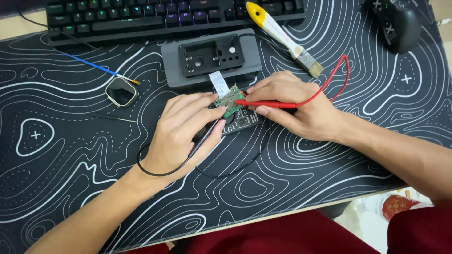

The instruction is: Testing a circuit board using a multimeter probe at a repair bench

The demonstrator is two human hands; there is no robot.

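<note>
left hand [181, 134] grips black probe [207, 134], right hand [294, 106] grips red probe [266, 104]; both tips on green circuit board [230, 101], just below grey device shell [212, 59].

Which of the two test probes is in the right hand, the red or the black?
The red probe, held by the right hand, its tip at the green circuit board. The black probe lies in the left hand.

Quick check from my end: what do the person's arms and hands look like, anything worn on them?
Both forearms are bare as far as the frame shows, with no sleeves in view. The left hand and the right hand carry no gloves, and I see no rings, watch or wristband on either. Fingernails are short and unpainted.
</note>
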